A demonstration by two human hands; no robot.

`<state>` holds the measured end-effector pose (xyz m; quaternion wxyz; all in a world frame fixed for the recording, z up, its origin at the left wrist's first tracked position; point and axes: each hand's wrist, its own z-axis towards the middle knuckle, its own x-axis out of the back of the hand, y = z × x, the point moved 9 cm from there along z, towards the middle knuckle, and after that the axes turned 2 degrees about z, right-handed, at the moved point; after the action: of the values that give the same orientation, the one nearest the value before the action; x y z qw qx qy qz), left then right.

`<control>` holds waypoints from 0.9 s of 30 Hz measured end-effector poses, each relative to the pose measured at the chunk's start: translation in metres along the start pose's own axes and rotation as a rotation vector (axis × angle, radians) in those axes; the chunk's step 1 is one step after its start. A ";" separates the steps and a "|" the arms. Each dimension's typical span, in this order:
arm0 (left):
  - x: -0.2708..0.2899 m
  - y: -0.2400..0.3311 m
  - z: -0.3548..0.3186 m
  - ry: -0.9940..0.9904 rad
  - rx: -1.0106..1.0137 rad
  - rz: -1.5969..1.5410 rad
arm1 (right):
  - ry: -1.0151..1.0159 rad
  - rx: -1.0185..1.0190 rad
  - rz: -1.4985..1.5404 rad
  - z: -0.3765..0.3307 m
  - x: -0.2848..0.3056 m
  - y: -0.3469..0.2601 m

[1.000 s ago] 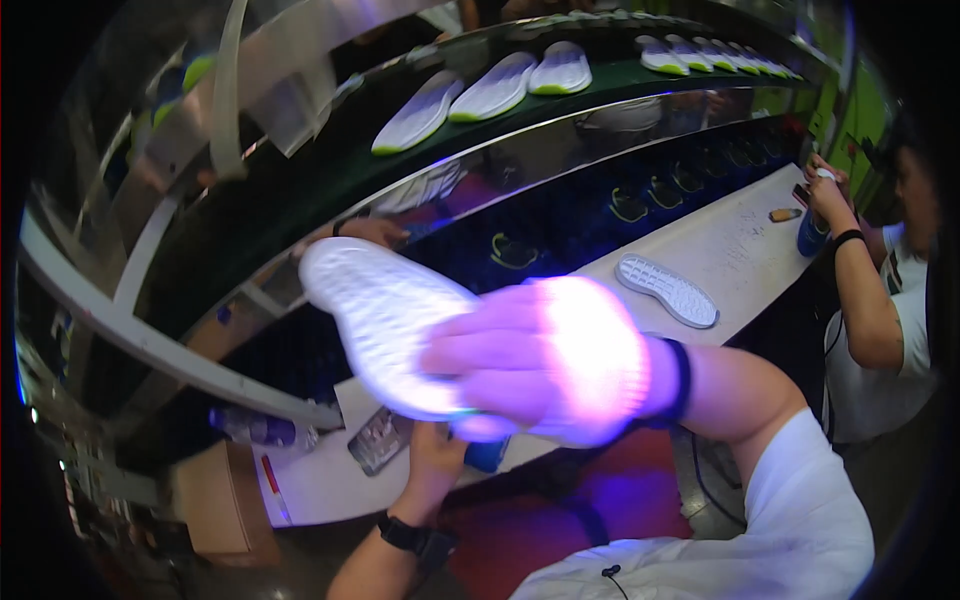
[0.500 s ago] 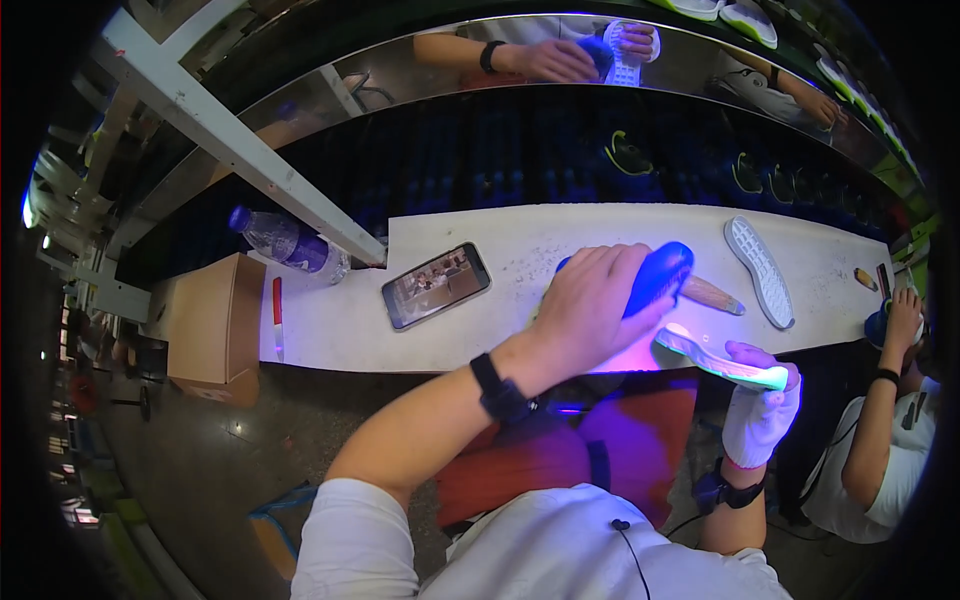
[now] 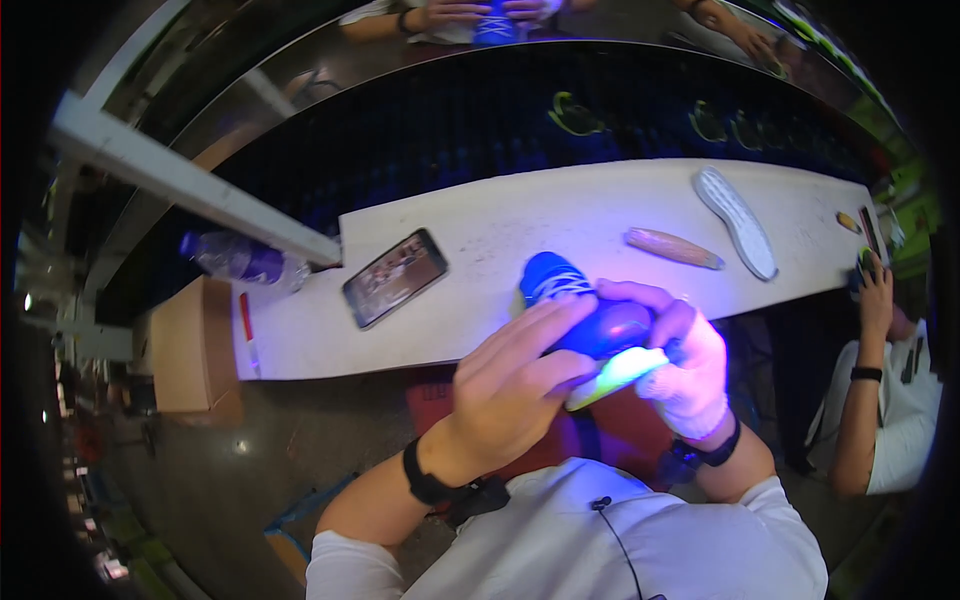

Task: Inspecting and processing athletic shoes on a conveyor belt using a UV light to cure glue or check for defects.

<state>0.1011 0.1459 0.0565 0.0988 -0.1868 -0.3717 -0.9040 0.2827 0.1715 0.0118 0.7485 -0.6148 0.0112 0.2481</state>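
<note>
My left hand (image 3: 512, 388) is closed along the near-left side of a dark blue shoe upper (image 3: 612, 326). On the other side, my right hand (image 3: 690, 372), in a white glove with some fingers bare, grips the upper and a shoe sole (image 3: 608, 382) together. The sole sits against the upper's lower edge, its pale side glowing under violet light; I cannot tell how closely they meet. Just beyond my left fingers, a blue shoe (image 3: 552, 280) with white laces stands on the white table (image 3: 470, 290), partly hidden.
A loose white sole (image 3: 738, 224) and a tapered wooden-coloured tool (image 3: 674, 248) lie at right. To the left are a phone (image 3: 396, 278), a red-handled knife (image 3: 248, 330), a bottle (image 3: 240, 260), a carton (image 3: 190, 345) and a slanting metal post (image 3: 190, 185). A co-worker's hand (image 3: 876, 285) is far right.
My hands have come together, bringing the upper and the sole against each other. The laced shoe and the wooden-coloured tool show more fully. The whole view has shifted.
</note>
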 end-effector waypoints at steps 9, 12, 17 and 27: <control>-0.020 0.005 -0.037 0.085 0.312 -0.330 | 0.028 0.153 -0.054 -0.014 -0.018 -0.001; -0.019 0.003 -0.049 0.219 0.395 -0.454 | -0.003 0.161 -0.144 -0.021 -0.020 0.000; -0.014 0.006 -0.058 0.134 0.347 -0.364 | -0.070 0.112 -0.230 -0.030 -0.021 0.004; -0.001 0.005 -0.032 -0.035 0.378 -0.207 | -0.187 0.216 -0.455 -0.021 -0.028 -0.002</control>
<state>0.0951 0.1202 0.0384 0.0322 -0.1415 -0.5535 -0.8201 0.2649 0.1417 0.0173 0.8440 -0.4926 -0.1703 0.1266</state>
